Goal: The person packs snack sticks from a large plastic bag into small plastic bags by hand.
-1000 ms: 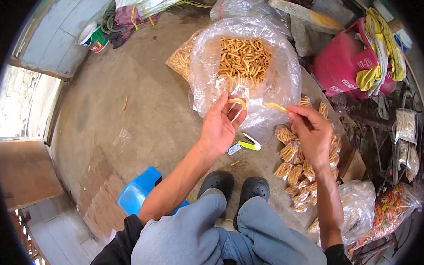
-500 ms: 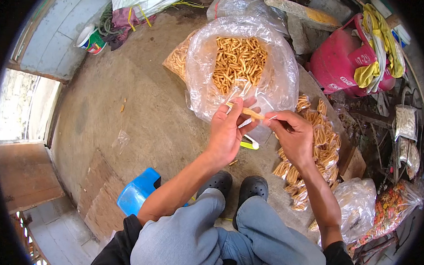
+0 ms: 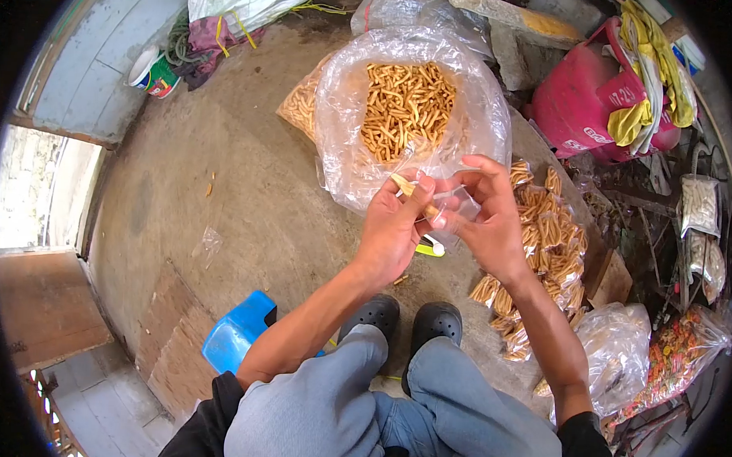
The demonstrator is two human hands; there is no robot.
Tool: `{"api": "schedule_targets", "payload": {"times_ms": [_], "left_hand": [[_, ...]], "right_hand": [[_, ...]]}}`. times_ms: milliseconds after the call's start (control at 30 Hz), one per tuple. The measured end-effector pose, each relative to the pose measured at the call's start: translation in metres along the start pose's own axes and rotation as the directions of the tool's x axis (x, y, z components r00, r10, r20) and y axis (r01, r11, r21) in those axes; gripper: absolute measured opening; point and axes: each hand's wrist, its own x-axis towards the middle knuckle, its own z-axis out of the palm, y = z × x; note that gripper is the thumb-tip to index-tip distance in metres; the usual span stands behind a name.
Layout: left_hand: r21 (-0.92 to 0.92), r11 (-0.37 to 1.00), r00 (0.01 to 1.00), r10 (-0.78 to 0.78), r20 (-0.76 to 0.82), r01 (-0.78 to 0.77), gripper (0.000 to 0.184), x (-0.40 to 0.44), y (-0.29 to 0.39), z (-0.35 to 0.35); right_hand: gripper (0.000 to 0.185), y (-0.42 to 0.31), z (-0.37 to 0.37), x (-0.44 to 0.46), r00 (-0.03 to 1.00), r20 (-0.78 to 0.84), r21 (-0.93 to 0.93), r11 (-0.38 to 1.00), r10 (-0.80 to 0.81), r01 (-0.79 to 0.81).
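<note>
My left hand [image 3: 392,233] is closed around a few golden snack sticks [image 3: 403,184], which poke out between thumb and fingers. In my right hand [image 3: 495,237] is a small clear plastic bag [image 3: 464,201], pinched by thumb and fingers and spread close against the sticks. Whether the stick ends are inside this bag I cannot tell. Just beyond both hands stands a large open clear plastic sack [image 3: 492,128] with a heap of loose snack sticks [image 3: 409,109]. A green and white object [image 3: 431,247] lies partly hidden below my hands.
Small filled snack packets [image 3: 551,247] are piled on the right. Behind them lies a pink gas cylinder [image 3: 576,99] with yellow cloth. A blue plastic stool [image 3: 237,329] is at my left, and a clear bag [image 3: 612,346] at my lower right.
My right hand has shifted left and up against my left hand, its fingers spreading. The small clear bag now shows opened out by the snack sticks.
</note>
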Motion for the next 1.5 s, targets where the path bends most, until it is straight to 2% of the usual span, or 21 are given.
{"api": "schedule_targets", "payload": {"times_ms": [67,133,267,367,467,500,533,600,667,733,767,800,867,900,967,1033,1133,1267,1367,1433,1500], "left_hand": [[0.14,0.99,0.999,-0.015,-0.039,0.02,0.025,0.0,-0.002,0.002],[0.127,0.991,0.999,-0.047,-0.02,0.049,0.026,-0.003,-0.002,0.006],[0.122,0.986,0.99,-0.123,0.075,0.113,0.03,-0.002,-0.002,0.0],[-0.025,0.988,0.988,-0.151,0.038,0.152,0.038,0.001,-0.005,-0.007],[0.011,0.983,0.982,-0.184,0.038,0.183,0.042,0.002,-0.013,-0.026],[0.01,0.983,0.982,-0.184,0.038,0.183,0.042,0.003,-0.016,-0.028],[-0.006,0.98,0.98,-0.197,-0.024,0.197,0.038,0.003,-0.019,-0.029],[-0.024,0.978,0.974,-0.21,-0.086,0.209,0.035,0.003,-0.019,-0.027],[-0.147,0.973,0.907,-0.223,-0.358,0.181,0.023,0.003,-0.014,-0.021],[-0.171,0.968,0.889,-0.238,-0.39,0.184,0.022,0.004,-0.014,-0.035],[-0.195,0.963,0.871,-0.252,-0.422,0.185,0.022,0.005,-0.014,-0.044],[-0.193,0.964,0.871,-0.251,-0.422,0.184,0.022,0.005,-0.016,-0.054],[-0.225,0.957,0.941,-0.238,-0.24,0.185,0.018,0.004,-0.018,-0.067],[-0.223,0.957,0.941,-0.239,-0.24,0.186,0.018,0.005,-0.017,-0.064],[-0.113,0.978,0.908,-0.205,-0.365,0.176,0.018,0.004,-0.014,-0.049],[-0.067,0.981,0.898,-0.195,-0.394,0.183,0.018,0.003,-0.01,-0.04],[0.005,0.984,0.898,-0.161,-0.409,0.179,0.02,0.001,-0.007,-0.035],[0.094,0.978,0.917,-0.138,-0.374,0.185,0.026,-0.003,-0.004,-0.036],[0.114,0.966,0.899,-0.169,-0.404,0.234,0.025,-0.006,0.002,-0.027],[0.112,0.969,0.905,-0.162,-0.393,0.222,0.024,-0.005,0.005,-0.026],[0.107,0.972,0.911,-0.156,-0.381,0.211,0.024,-0.006,0.006,-0.027]], "right_hand": [[0.05,-0.003,-0.003,0.003,0.994,0.083,-0.016,0.997,0.077,-0.076],[0.048,0.0,-0.007,0.004,0.951,0.193,-0.05,0.97,0.243,-0.238],[0.043,0.001,-0.004,0.004,0.948,0.203,-0.047,0.969,0.246,-0.242],[0.038,0.0,-0.003,0.005,0.967,0.181,-0.119,0.98,0.177,-0.157],[0.039,0.005,-0.01,0.007,0.957,0.263,-0.189,0.979,0.123,-0.074],[0.041,0.005,-0.01,0.005,0.96,0.237,-0.348,0.936,0.146,-0.056],[0.043,0.005,-0.01,0.004,0.964,0.208,-0.499,0.866,0.164,-0.04],[0.043,0.002,-0.014,0.006,0.946,0.253,-0.488,0.871,0.205,-0.058],[0.043,0.0,-0.022,0.013,0.923,0.296,-0.478,0.875,0.246,-0.079],[0.037,0.0,-0.035,0.03,0.819,0.425,-0.464,0.87,0.385,-0.167],[0.037,0.01,-0.043,0.04,0.819,0.427,-0.462,0.871,0.383,-0.167],[0.034,0.029,-0.05,0.052,0.855,0.415,-0.504,0.861,0.311,-0.069],[0.032,0.051,-0.05,0.073,0.884,0.405,-0.542,0.84,0.232,0.028],[0.032,0.056,-0.043,0.083,0.928,0.329,-0.613,0.787,0.176,0.069],[0.032,0.073,-0.033,0.1,0.96,0.257,-0.681,0.726,0.111,0.098],[0.027,0.092,-0.024,0.115,0.975,0.218,-0.819,0.538,-0.033,0.201],[0.024,0.107,-0.013,0.124,0.982,0.159,-0.877,0.443,-0.099,0.186],[0.022,0.123,-0.007,0.134,0.995,0.098,-0.904,0.416,-0.028,0.101],[0.024,0.125,-0.013,0.142,0.979,0.198,-0.896,0.415,0.055,0.158],[0.024,0.115,-0.014,0.141,0.965,0.153,-0.838,0.545,0.211,0.013],[0.022,0.107,-0.017,0.135,0.977,0.146,-0.803,0.596,0.152,0.028]]}}
